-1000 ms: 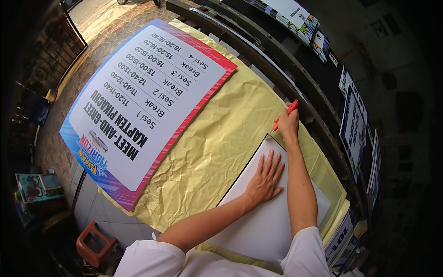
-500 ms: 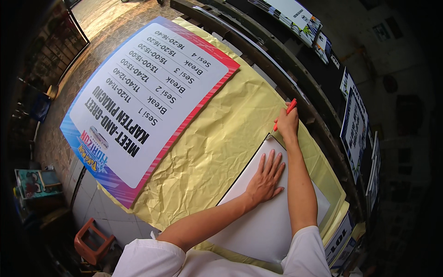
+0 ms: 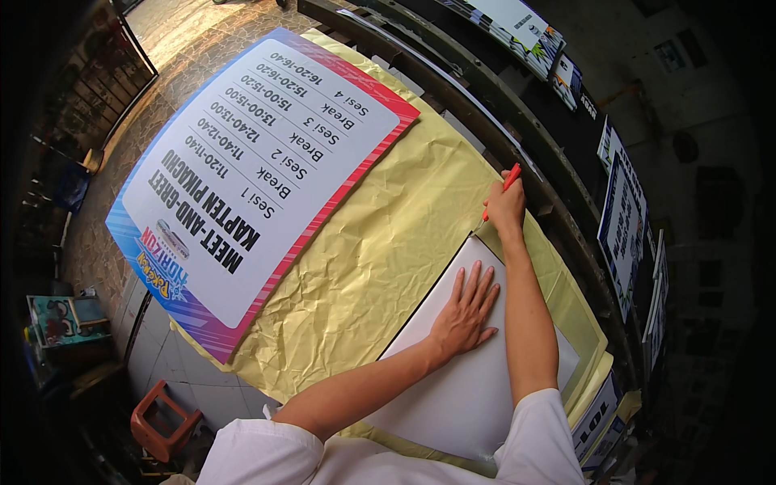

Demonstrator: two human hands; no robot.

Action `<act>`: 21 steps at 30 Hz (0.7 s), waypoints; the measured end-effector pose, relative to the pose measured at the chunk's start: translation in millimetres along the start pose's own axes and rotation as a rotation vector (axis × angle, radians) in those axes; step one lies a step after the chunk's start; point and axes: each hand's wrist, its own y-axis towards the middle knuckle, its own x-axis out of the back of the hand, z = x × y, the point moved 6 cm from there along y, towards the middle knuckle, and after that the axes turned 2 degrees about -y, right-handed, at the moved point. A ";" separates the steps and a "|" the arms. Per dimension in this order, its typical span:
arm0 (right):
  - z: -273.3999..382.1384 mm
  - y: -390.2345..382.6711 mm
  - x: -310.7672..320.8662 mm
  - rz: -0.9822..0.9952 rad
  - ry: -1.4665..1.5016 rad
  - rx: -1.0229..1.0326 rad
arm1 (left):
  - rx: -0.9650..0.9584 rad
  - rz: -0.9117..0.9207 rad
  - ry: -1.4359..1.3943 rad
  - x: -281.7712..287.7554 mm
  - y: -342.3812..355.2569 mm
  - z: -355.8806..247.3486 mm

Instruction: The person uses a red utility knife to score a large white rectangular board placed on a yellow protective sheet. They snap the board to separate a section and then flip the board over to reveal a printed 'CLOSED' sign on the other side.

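White board [image 3: 477, 386] lies on crumpled yellow paper [image 3: 347, 250] under our flat, spread left hand [image 3: 466, 309]. Our right hand [image 3: 507, 207], gripping a red tool [image 3: 512, 176], perhaps a cutter, has just edged outward, so its work centres at the board's far corner; a printed sign [image 3: 267, 190] shares the paper, a stool [image 3: 162, 440] the floor [image 3: 174, 356].

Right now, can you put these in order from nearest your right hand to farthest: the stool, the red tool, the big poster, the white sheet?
In the head view, from the right hand:
1. Red tool, held in it.
2. White sheet, just below, under the left hand.
3. Big poster, to the left.
4. Stool, far lower left.
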 end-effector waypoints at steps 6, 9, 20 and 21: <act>-18.3 12.5 -3.1 -0.068 0.074 0.010 | -0.007 0.007 0.014 -0.3 0.4 -1.6; -20.0 20.0 -5.8 -0.060 0.084 0.014 | -0.005 0.006 0.011 -0.6 0.2 -0.5; -11.6 25.4 5.7 -0.084 0.142 -0.068 | -0.004 0.006 0.019 1.4 0.2 -1.9; -15.1 24.8 16.2 -0.088 0.236 -0.094 | -0.012 0.003 0.023 1.7 0.8 -3.2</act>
